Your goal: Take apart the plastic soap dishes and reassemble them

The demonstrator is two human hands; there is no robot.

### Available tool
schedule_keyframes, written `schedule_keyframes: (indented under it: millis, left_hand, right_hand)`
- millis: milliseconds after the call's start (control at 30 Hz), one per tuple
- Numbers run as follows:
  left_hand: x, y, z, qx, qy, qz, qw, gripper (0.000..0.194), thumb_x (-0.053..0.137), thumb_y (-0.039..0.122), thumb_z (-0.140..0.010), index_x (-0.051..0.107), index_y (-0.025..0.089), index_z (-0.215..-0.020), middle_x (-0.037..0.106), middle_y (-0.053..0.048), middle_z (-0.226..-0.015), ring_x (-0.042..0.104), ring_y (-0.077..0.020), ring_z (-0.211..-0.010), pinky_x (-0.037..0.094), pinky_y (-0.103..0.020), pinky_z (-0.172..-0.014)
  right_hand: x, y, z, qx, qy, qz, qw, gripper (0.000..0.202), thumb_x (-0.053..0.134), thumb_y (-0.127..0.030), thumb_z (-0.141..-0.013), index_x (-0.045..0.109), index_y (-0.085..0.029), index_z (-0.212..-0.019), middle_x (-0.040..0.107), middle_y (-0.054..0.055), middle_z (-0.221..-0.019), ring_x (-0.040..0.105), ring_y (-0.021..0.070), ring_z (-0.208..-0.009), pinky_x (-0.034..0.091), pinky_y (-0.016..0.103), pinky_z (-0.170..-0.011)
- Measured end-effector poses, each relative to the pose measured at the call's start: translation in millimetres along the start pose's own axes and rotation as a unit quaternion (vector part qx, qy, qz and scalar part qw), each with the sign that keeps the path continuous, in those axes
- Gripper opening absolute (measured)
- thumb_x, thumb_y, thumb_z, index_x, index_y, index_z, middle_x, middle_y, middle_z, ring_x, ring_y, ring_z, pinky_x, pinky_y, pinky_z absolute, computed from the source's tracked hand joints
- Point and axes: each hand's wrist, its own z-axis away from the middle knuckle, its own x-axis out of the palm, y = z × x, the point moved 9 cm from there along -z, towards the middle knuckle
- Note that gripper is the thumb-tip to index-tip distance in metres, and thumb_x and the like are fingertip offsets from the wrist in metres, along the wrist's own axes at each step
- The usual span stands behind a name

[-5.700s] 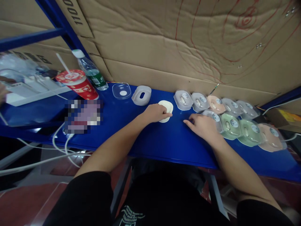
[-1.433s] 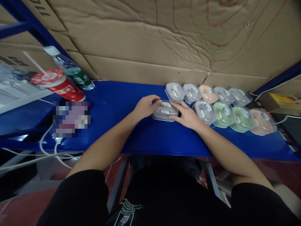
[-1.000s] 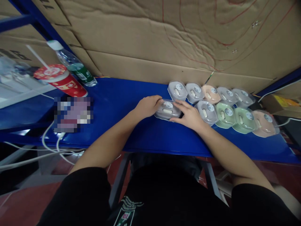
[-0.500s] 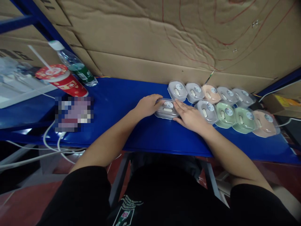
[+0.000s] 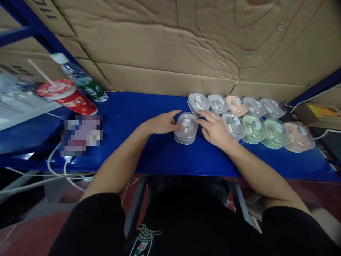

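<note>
A grey lidded plastic box [image 5: 185, 137] with a round sticker and a pale oblong piece on its lid sits between my hands on the blue table. My left hand [image 5: 162, 122] is at its left side, the thumb over the lid near the sticker and the index finger stretched out behind. On the other side, my right hand [image 5: 215, 128] has its fingers spread, the fingertips at the box's upper right edge. Neither hand is closed around the box. Right beside my right hand stands another grey box [image 5: 233, 127].
More boxes stand in two rows at the right, among them a green box [image 5: 254, 129] and a peach box [image 5: 237, 106]. A red cup [image 5: 77, 101] with a straw and a water bottle [image 5: 89, 85] stand at the left. Cardboard [image 5: 149, 46] backs the blue table [image 5: 170, 160].
The grey box between my hands has turned from lying sideways to pointing lengthwise towards me. My left thumb has come over its lid, and my right hand's fingers have spread. The view shifted slightly.
</note>
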Motion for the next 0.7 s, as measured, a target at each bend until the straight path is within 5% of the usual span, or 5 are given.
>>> schedule_keyframes:
  millis: [133,267,467,567,700]
  left_hand:
    - [34.2,10,-9,-0.007,-0.053,0.128,0.99,0.091,0.058,0.061,-0.103,0.023,0.019,-0.176,0.082,-0.016,-0.108,0.073,-0.0224,-0.063,0.055,-0.037,-0.06]
    - [34.0,15,-16,0.028,-0.032,0.145,0.988,0.076,0.064,0.054,-0.102,0.042,0.021,-0.167,0.08,-0.016,-0.117,0.072,-0.0196,-0.063,0.058,-0.037,-0.064]
    - [19.7,16,-14,0.081,0.076,-0.107,0.988,0.054,0.064,0.05,-0.1,0.063,0.021,-0.146,0.076,-0.012,-0.125,0.075,-0.0268,-0.102,0.059,-0.039,-0.088]
    - [25.9,19,-11,0.104,0.066,-0.215,0.969,0.051,0.063,0.052,-0.1,0.067,0.022,-0.142,0.071,-0.013,-0.135,0.073,-0.0289,-0.111,0.057,-0.039,-0.094]
    - [28.7,20,-9,0.107,0.045,-0.224,0.968,0.057,0.059,0.056,-0.103,0.063,0.019,-0.146,0.068,-0.016,-0.138,0.073,-0.0302,-0.111,0.057,-0.041,-0.096]
  right_hand:
    - [-14,-21,3,-0.015,0.029,-0.033,0.999,0.039,0.056,-0.031,-0.106,0.075,-0.025,-0.14,0.072,0.01,-0.149,0.062,0.0366,-0.143,0.049,0.063,-0.122]
    - [-15,-31,6,-0.018,0.026,-0.042,0.999,0.038,0.058,-0.042,-0.107,0.078,-0.024,-0.134,0.078,0.01,-0.139,0.074,0.0334,-0.126,0.058,0.055,-0.111]
    - [3,-29,6,-0.053,-0.033,-0.056,0.996,0.035,0.057,-0.042,-0.108,0.082,-0.025,-0.127,0.085,0.008,-0.119,0.08,0.028,-0.108,0.062,0.047,-0.1]
    - [11,-27,4,-0.057,-0.066,-0.038,0.995,0.036,0.058,-0.041,-0.108,0.08,-0.025,-0.131,0.085,0.008,-0.12,0.08,0.0293,-0.107,0.06,0.049,-0.1]
    - [14,-23,2,-0.039,-0.076,-0.013,0.996,0.036,0.06,-0.041,-0.107,0.079,-0.022,-0.131,0.084,0.009,-0.121,0.079,0.0304,-0.111,0.058,0.049,-0.103]
